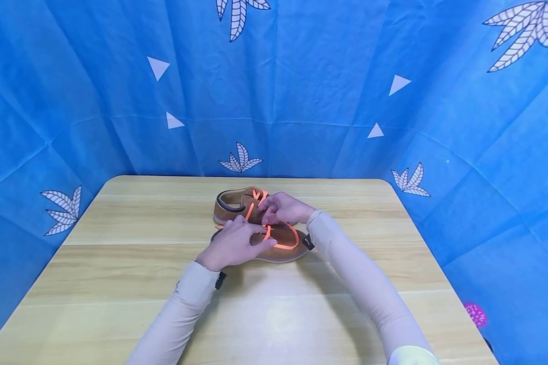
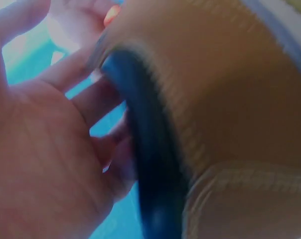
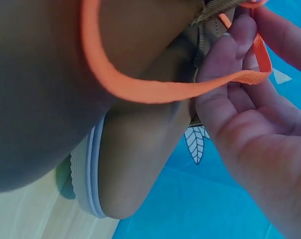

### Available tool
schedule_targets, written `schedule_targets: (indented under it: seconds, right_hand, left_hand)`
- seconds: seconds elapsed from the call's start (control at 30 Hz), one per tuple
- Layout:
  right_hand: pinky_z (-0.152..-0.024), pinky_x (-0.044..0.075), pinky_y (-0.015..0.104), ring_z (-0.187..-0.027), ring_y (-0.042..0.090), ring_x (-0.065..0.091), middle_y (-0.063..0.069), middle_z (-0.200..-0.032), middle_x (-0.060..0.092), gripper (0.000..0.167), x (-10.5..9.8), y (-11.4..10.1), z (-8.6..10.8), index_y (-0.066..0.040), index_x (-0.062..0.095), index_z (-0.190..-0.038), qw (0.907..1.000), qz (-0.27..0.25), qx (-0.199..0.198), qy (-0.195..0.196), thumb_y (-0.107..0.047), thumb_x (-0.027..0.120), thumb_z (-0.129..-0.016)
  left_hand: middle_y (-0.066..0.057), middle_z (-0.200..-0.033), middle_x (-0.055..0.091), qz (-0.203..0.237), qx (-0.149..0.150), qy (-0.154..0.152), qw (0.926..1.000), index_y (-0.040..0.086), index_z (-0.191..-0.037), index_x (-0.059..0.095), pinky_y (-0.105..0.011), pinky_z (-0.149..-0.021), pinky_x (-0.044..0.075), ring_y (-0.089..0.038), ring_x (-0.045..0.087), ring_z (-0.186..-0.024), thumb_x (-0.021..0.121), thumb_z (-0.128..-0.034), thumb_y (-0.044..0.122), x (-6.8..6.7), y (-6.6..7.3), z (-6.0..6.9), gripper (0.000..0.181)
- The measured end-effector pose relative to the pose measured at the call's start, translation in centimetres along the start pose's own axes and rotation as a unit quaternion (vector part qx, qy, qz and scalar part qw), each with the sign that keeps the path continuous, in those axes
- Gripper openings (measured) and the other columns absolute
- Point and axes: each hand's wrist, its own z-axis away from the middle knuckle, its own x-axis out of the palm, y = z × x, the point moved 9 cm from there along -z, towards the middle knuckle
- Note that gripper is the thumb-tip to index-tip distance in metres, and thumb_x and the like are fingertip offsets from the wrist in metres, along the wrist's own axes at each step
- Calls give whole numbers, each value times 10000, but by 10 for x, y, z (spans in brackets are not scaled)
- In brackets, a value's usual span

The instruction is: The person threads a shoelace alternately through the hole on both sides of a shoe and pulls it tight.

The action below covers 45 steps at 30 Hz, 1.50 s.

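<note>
Two brown shoes with orange laces lie side by side on the table, toes to the right. Over the near shoe (image 1: 280, 256), my left hand (image 1: 237, 242) reaches across the opening. Its fingers lie against the dark collar (image 2: 150, 149) and side flap, with the thumb apart from them. My right hand (image 1: 285, 207) is above the laces and pinches the orange shoelace (image 3: 155, 92) between thumb and fingers. A loop of that lace hangs over the near shoe's toe. Behind it is the far shoe (image 1: 230, 210), its front partly hidden by the right hand.
The shoes stand toward the back of a light wooden table (image 1: 118, 274). A blue patterned curtain (image 1: 274, 91) hangs behind and along both sides. Dark wrist straps (image 1: 308, 242) show at the sleeves.
</note>
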Motion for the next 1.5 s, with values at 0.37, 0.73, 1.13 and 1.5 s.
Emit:
schedule_targets:
  seconds: [0.37,0.73,1.13,1.5]
  right_hand:
    - [-846,553,222,-926,138,746,124,-1082,789,388,-1,2,1,-25,619,-1321,9998,18,-175,-7,-74,712,-948]
    - [-1207,382,560,-1490,319,449,100,-1627,442,938,-3,32,64,-100,337,-1609,9927,780,-867,-311,-356,843,-861]
    - [-1211,390,473,-1428,291,504,135,-1537,530,1034,13,49,72,1,391,-1560,9796,1858,-718,260,-298,948,-741]
    - [-1237,350,469,-1474,310,454,143,-1563,504,1042,9,55,73,-23,410,-1555,9793,1897,-550,438,-407,935,-741]
  left_hand:
    - [54,-677,592,36,-455,394,9982,202,-754,698,-412,-806,385,-228,531,-888,636,-947,612,7,-3,-4,457]
    - [50,-655,608,712,-569,1000,9908,138,-927,814,-388,-795,417,-189,533,-796,691,-971,425,0,0,-5,315]
    - [6,-703,675,1479,-478,1456,9771,91,-986,816,-244,-512,415,-104,542,-569,688,-988,243,-25,10,4,199]
    - [96,-516,461,964,-168,1265,9871,185,-759,777,-245,-537,370,-84,450,-524,710,-981,260,-47,50,44,244]
